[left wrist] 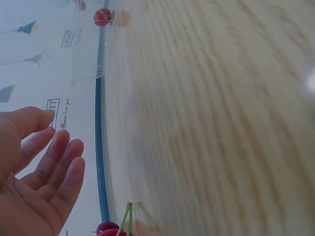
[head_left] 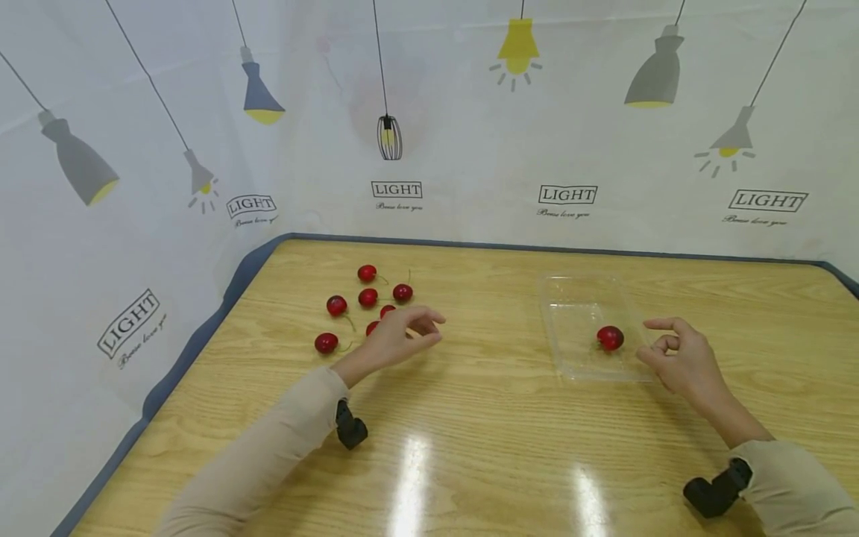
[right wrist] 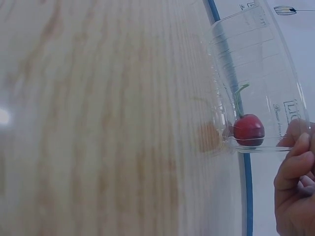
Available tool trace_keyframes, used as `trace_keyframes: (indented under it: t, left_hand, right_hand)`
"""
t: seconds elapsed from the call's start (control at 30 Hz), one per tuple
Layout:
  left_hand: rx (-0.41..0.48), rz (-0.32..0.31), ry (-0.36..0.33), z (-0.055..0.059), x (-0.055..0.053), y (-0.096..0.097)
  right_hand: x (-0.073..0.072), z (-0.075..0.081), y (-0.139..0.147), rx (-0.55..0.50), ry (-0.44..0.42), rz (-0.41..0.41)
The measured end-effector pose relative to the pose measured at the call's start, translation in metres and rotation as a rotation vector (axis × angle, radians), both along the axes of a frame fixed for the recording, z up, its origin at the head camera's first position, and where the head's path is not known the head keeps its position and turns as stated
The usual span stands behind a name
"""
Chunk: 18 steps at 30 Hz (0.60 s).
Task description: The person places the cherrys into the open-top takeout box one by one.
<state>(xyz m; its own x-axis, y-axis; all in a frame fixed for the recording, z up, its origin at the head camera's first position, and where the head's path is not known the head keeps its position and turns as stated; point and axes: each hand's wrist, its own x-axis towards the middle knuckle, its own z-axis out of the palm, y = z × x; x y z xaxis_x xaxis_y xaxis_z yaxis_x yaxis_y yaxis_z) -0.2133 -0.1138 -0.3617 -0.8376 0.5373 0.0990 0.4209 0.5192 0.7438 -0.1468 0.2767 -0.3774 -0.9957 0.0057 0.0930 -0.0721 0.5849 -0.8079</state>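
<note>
1. While my right hand (head_left: 684,362) pinched the right side of the clear container (head_left: 552,328) between thumb and fingers, the container sat on the wooden surface (head_left: 496,418).
2. Inside it lay one red cherry (head_left: 610,338), near the side I was gripping, its green stem showing in the right wrist view.
3. My left hand (head_left: 396,337) hovered holding nothing, its fingers loosely bent and the thumb apart from them.
4. Just beside that hand, loose cherries (head_left: 367,297) lay scattered, well apart from the container; my hand partly hid two of them.
5. Behind everything was a white backdrop (head_left: 463,134) printed with lamps and the word LIGHT.
</note>
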Motion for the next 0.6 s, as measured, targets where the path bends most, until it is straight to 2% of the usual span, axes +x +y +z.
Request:
trace_keyframes:
  t: [0.23, 0.43, 0.6]
  left_hand:
    - [0.004, 0.035, -0.013, -0.005, 0.003, -0.009]
    - [0.012, 0.067, 0.026, -0.010, 0.006, -0.017]
    - [0.038, 0.098, 0.008, -0.011, 0.011, -0.022]
  right_hand:
    - [0.000, 0.000, 0.000, 0.005, 0.006, 0.000]
    - [0.000, 0.000, 0.000, 0.024, 0.004, 0.002]
    - [-0.001, 0.000, 0.001, 0.027, 0.006, 0.005]
